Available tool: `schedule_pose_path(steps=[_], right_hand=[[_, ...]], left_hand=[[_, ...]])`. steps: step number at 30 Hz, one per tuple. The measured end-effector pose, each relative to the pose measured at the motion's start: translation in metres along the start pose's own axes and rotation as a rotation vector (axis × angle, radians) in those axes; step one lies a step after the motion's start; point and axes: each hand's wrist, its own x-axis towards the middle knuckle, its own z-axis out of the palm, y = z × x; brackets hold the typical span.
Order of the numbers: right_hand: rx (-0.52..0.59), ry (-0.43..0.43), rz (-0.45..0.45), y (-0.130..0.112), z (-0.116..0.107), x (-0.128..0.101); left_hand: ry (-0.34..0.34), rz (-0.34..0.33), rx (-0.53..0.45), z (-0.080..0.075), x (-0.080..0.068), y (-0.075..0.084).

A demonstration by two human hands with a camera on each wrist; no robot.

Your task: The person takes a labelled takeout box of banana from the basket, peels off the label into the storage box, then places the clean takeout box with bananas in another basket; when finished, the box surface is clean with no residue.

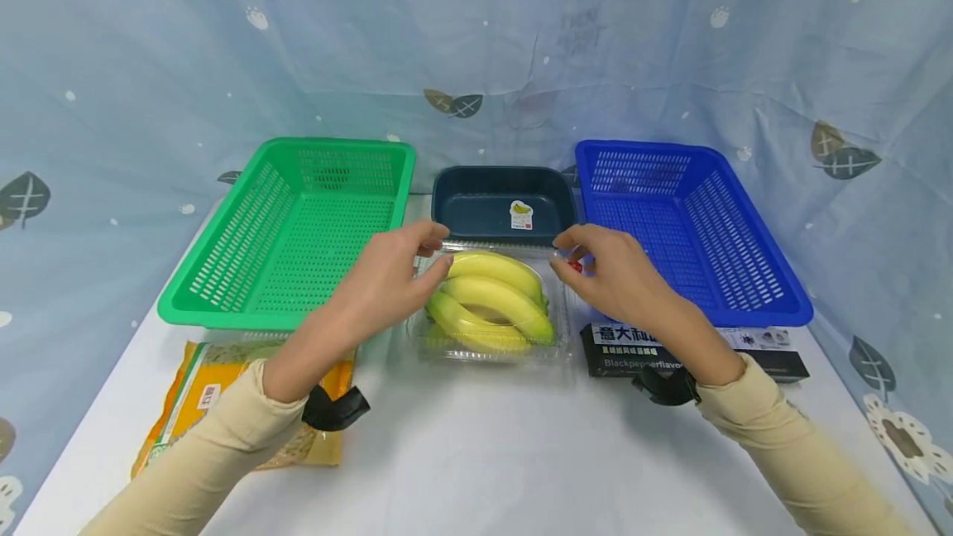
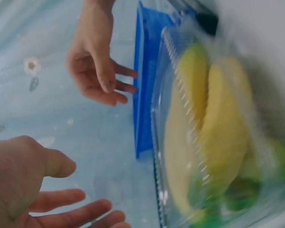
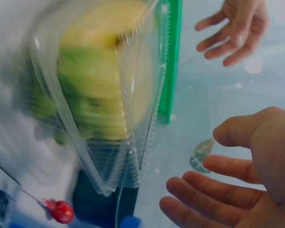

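Clear plastic formed the fruit box (image 3: 116,171) lying, bananas (image 1: 495,300) inside, between the left hand (image 1: 390,273) and the right hand (image 1: 615,273), both loosely spread and gripping nothing; light, even support from both sides probably suited its thin walls best.

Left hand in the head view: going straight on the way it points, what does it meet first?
Probably the dark tray, just past the fingertips of the left hand. Its height is unclear, so it could pass above the tray instead.
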Motion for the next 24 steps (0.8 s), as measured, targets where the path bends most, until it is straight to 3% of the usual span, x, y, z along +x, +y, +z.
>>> schedule_pose_path(steps=[9, 14, 24], right_hand=[[0.017, 0.050, -0.006, -0.006, 0.006, -0.031], [0.000, 0.055, 0.024, -0.010, 0.011, -0.046], [0.063, 0.082, 0.121, -0.014, 0.027, -0.078]], left_hand=[[0.115, -0.015, -0.061, 0.015, -0.038, 0.004], [0.159, -0.057, -0.029, 0.022, -0.058, 0.001], [0.135, -0.269, -0.015, 0.036, -0.093, -0.003]])
